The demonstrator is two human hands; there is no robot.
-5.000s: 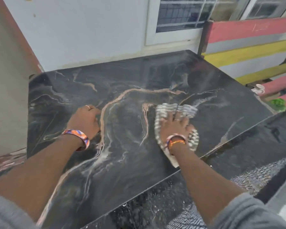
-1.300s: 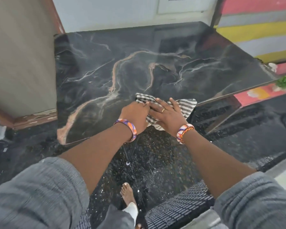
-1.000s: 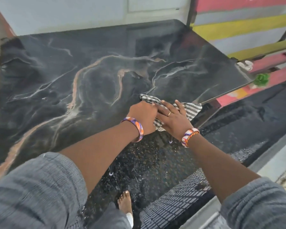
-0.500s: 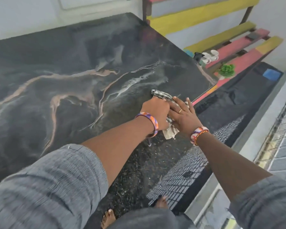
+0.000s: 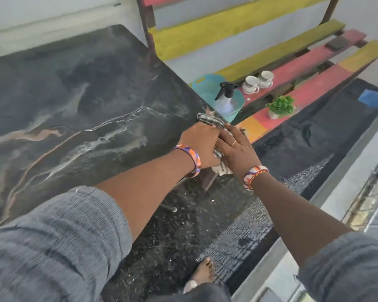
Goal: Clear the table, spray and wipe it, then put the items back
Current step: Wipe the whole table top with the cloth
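Observation:
The black marble table (image 5: 74, 94) has pale veins across its bare top. A striped grey-and-white cloth (image 5: 208, 120) lies bunched at the table's near right corner, part of it hanging over the edge. My left hand (image 5: 200, 144) grips the cloth with curled fingers. My right hand (image 5: 236, 149) lies beside it with straight fingers pressing on the cloth. Most of the cloth is hidden under both hands.
Right of the table a coloured slatted bench (image 5: 310, 62) carries a spray bottle (image 5: 225, 99), a teal basket (image 5: 207, 88), two white cups (image 5: 251, 85) and a small green plant (image 5: 280, 106). A wet dark floor (image 5: 172, 236) and my bare foot (image 5: 203, 271) lie below.
Both hands have slid the cloth along the near edge to the table's right corner, bunching it smaller. The view has swung right, bringing the bench items into sight.

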